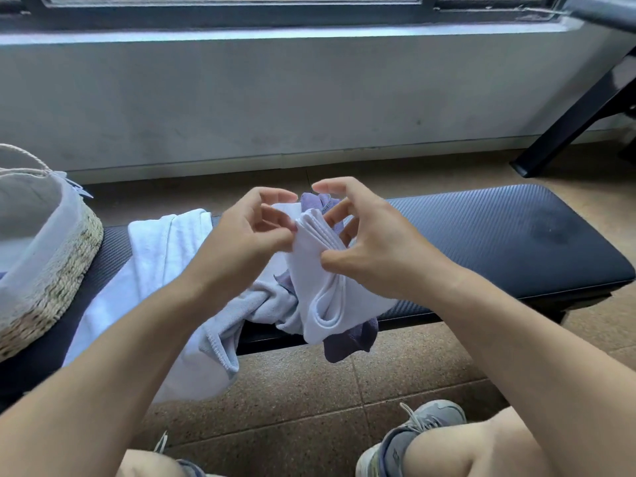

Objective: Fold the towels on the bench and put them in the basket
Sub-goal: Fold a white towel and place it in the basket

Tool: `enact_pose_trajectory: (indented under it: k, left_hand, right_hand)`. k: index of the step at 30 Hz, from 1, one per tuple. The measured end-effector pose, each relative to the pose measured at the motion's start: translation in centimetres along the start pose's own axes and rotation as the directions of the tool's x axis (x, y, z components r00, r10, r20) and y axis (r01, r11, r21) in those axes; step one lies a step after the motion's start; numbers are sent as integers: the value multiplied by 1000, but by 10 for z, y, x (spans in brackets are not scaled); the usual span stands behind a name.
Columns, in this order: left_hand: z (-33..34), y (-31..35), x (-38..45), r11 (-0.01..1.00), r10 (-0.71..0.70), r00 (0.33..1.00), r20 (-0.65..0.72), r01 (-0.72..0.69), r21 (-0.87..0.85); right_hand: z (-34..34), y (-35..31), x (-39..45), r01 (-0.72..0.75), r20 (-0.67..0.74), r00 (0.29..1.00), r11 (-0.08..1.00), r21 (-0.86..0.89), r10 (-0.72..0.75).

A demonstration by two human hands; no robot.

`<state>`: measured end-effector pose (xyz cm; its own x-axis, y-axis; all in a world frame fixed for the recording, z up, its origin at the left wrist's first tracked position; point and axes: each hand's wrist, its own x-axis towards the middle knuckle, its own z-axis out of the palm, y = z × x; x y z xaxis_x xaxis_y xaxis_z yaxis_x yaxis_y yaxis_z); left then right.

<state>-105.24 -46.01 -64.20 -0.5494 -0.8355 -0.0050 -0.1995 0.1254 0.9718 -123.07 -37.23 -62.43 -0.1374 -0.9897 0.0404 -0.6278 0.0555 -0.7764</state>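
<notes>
Head view, taking the long black padded bench (pixel 481 235) as the landmark: at its left end stands a round woven straw basket with a pale cloth lining (pixel 51 270) and a twisted rope handle. Its inside shows mostly bare lining; whether anything lies at the bottom cannot be told, since the frame cuts it off.

Just right of the basket, a large white towel (pixel 151 263) lies spread over the bench seat and hangs down its near edge towards the floor. Against it, near the middle of the bench, a pale grey towel (pixel 247 304) lies crumpled, and a purple-grey towel (pixel 347 342) shows behind the hands and droops over the bench's near edge.

Above the middle of the bench the left hand (pixel 247 235) has its fingers curled, pinching the top edge of a small folded white towel (pixel 320 280) between thumb and fingertips. The right hand (pixel 371 246) grips the same towel from the other side, its thumb pressed on the front of the fold and its fingers curled behind the stacked edges. The towel hangs from both hands in several layers, its lower end looped just over the bench's near edge.

The right part of the bench seat shows a dull smudge on its textured cover.
</notes>
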Motion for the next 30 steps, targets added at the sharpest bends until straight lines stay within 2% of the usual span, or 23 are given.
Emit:
enact_pose_trajectory:
  k: [2, 3, 5, 8, 11, 15, 18, 24, 26, 29, 30]
  left_hand:
    - [-9, -1, 0, 970, 50, 989, 141, -82, 231]
    - [-11, 0, -1, 967, 21, 976, 219, -75, 244]
    - [-11, -1, -2, 986, -15, 955, 298, -35, 162]
    - [-6, -2, -3, 995, 38, 964, 264, -61, 77]
    - [-2, -3, -4, 997, 21, 964, 267, -40, 66]
    - [0, -5, -3, 997, -26, 965, 262, 6, 76]
    - [-1, -7, -1, 998, -37, 973, 228, 23, 64]
    - [6, -9, 2, 996, -82, 975, 205, 89, -23]
    - [10, -11, 3, 995, -93, 977, 192, 96, -5]
    - [6, -13, 10, 989, -145, 980, 135, 141, 34]
    - [2, -13, 12, 982, -188, 969, 160, 186, 28]
  right_hand:
    - [-8, 3, 0, 35, 31, 999, 997, 72, -37]
    - [-11, 3, 0, 62, 58, 996, 991, 116, -69]
    - [-18, 4, 0, 100, 109, 986, 976, 192, -123]
    - [-24, 10, 2, 87, 184, 976, 982, 169, -118]
    - [-27, 17, 1, 41, 308, 950, 999, 20, -45]
    - [-30, 25, 1, 20, 405, 912, 977, -212, 69]
    - [-38, 33, 2, -11, 439, 890, 970, -244, 121]
    - [-27, 41, 6, -93, 371, 923, 994, -56, 107]
    - [-20, 43, 8, -119, 378, 920, 993, 12, 105]
    - [-23, 46, 8, -155, 390, 918, 968, 195, 69]
    - [-27, 47, 8, -168, 376, 925, 946, 276, 55]
